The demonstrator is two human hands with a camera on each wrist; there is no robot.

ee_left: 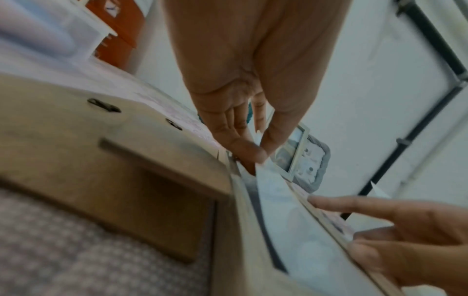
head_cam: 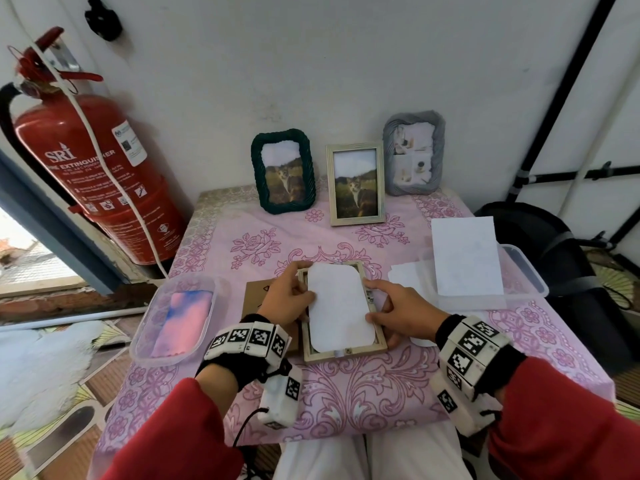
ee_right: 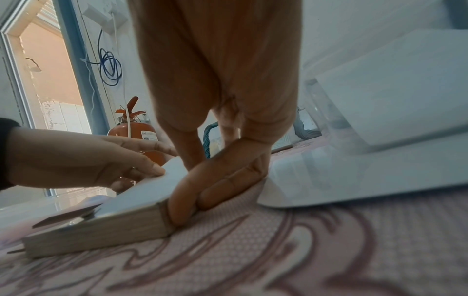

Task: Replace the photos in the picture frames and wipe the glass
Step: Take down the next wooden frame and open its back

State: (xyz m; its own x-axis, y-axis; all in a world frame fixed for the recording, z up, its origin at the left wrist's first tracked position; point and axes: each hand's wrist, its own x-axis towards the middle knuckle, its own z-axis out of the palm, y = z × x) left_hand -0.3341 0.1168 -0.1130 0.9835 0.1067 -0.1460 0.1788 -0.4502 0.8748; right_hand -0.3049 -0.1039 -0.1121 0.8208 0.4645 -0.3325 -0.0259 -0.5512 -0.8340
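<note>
A light wooden frame lies face down mid-table on the pink cloth. A white photo back with rounded corners rests in its opening. My left hand pinches the photo's left edge, thumb on top; the left wrist view shows its fingertips meeting at the sheet. My right hand holds the frame's right side. Its thumb lies on the photo and its curled fingers press the frame's side. The brown backing board lies left of the frame.
Three frames stand at the back: a green one, a pale wooden one and a grey one. A clear tub at the left holds a pink-blue cloth. A tub at the right holds white sheets. A fire extinguisher hangs at the left.
</note>
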